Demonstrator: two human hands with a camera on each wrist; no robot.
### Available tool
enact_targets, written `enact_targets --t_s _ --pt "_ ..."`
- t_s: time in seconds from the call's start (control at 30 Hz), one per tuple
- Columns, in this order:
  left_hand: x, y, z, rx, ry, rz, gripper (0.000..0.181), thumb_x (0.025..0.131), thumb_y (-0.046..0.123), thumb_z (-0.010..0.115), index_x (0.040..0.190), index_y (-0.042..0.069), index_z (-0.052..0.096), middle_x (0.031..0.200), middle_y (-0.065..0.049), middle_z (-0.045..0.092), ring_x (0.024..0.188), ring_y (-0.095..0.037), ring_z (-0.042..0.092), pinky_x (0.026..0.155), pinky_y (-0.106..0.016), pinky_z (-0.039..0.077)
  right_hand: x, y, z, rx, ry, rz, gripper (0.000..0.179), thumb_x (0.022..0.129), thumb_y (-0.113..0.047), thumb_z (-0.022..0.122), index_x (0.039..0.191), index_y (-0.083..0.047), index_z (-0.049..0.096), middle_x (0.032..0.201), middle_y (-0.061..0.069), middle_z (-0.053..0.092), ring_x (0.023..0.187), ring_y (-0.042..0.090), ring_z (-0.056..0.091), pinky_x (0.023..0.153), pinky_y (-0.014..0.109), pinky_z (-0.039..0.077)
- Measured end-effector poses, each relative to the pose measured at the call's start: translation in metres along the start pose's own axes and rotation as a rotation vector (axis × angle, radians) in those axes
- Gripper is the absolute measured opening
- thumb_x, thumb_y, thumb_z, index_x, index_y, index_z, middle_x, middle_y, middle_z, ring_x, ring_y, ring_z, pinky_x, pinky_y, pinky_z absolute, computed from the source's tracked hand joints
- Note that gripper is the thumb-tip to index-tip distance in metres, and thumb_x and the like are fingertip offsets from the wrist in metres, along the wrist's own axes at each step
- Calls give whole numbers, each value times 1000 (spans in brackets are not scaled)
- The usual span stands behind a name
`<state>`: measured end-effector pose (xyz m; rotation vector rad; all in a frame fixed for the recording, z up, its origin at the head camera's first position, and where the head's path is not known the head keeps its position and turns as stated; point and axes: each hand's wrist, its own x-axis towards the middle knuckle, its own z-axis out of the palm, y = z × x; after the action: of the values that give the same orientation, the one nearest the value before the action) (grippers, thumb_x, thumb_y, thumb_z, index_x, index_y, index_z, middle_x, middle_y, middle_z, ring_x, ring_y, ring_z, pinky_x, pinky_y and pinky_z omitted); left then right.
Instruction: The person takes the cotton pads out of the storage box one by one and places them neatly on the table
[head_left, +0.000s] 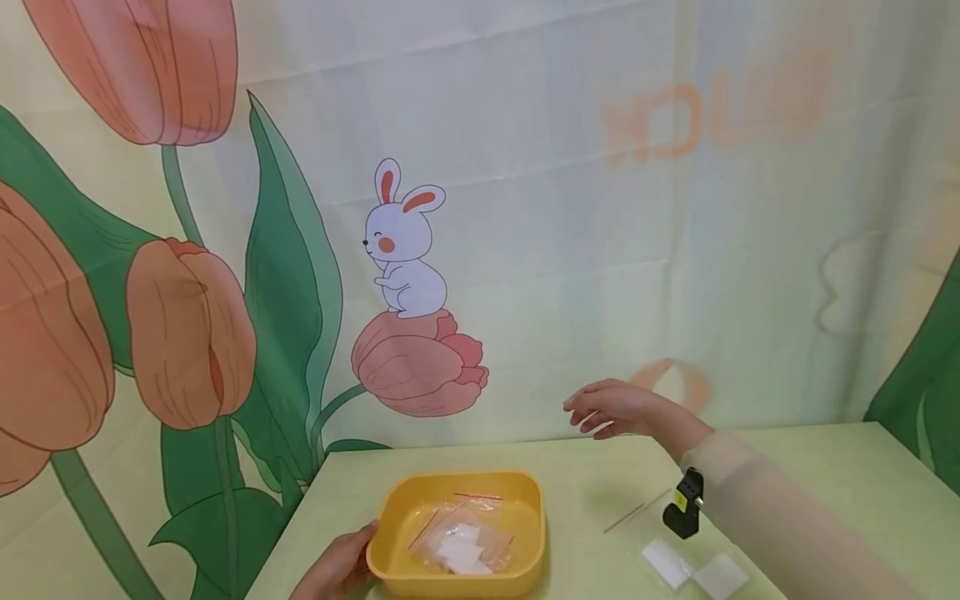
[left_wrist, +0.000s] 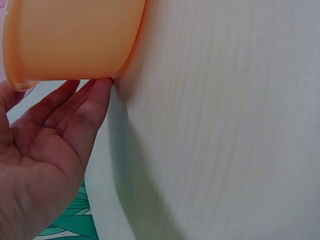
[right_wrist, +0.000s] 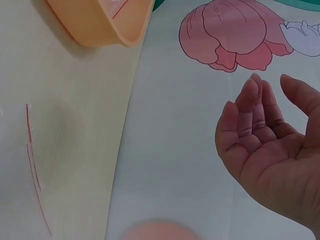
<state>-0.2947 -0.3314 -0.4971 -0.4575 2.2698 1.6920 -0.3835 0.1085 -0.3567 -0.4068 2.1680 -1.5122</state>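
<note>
A yellow plastic tray with rounded corners stands on the table. Several clear zip bags with red seal strips lie inside it, some with white pieces. My left hand grips the tray's left side, thumb up at the rim and fingertips against the outside near the base, as the left wrist view shows. Raised above the table's far part, my right hand holds nothing. Its fingers are loosely bent and the thumb stands apart.
To the right of the tray, more clear bags with white contents lie on the green table, with red seal strips beyond them. A printed curtain with tulips and a rabbit hangs behind the table's far edge.
</note>
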Motion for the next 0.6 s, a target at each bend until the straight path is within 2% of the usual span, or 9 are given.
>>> enact_targets --t_s 0.33,0.6 --pt "1 1 1 4 -12 -9 54 114 30 30 140 -16 46 94 -6 68 81 -16 59 76 -23 52 17 -14 38 -98 -62 49 38 103 -27 59 129 0 61 98 3 68 86 14 63 74 25 55" --pt "3 1 0 6 -19 -20 56 114 30 31 143 -16 44 103 -10 71 84 -16 60 79 -24 55 34 -27 66 -124 -76 75 35 102 -26 62 125 -1 65 112 15 71 93 21 67 86 34 59"
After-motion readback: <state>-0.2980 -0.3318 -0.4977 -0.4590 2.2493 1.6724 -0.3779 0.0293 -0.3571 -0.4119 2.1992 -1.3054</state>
